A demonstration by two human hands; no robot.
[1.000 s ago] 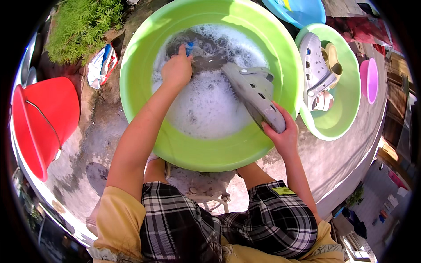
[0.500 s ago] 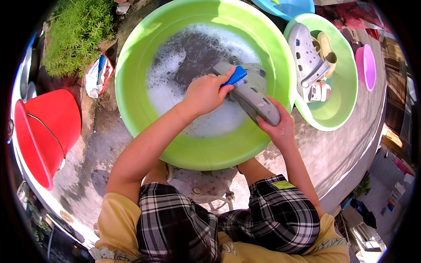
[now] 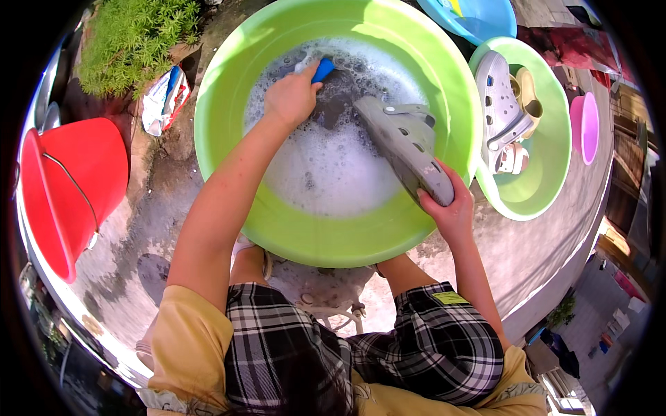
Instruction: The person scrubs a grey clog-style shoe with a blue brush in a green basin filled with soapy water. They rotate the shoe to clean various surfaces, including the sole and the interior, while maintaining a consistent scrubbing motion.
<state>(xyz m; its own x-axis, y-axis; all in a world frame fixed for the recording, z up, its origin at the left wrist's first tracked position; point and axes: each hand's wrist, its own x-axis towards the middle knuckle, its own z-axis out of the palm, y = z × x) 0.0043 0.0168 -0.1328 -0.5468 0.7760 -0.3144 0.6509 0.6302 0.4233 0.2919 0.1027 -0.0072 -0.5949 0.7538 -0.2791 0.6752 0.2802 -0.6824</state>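
Note:
My left hand is closed round a blue-handled scrub brush over the suds in a large green basin. The brush's bristles are hidden. In my right hand is a grey clog, gripped at its lower right end near the basin's right rim. The clog is tilted on its side, its far end by the foamy water and its strap toward the right. Brush and clog are apart.
Right of the basin, a smaller light-green tub holds a pale clog, a tan shoe and a small sandal. A red bucket lies left, near a crumpled packet. Blue and pink basins stand farther out.
My left hand has taken the brush off the clog and moved it up and left over the suds. The clog stays in my right hand, its upper face now uncovered.

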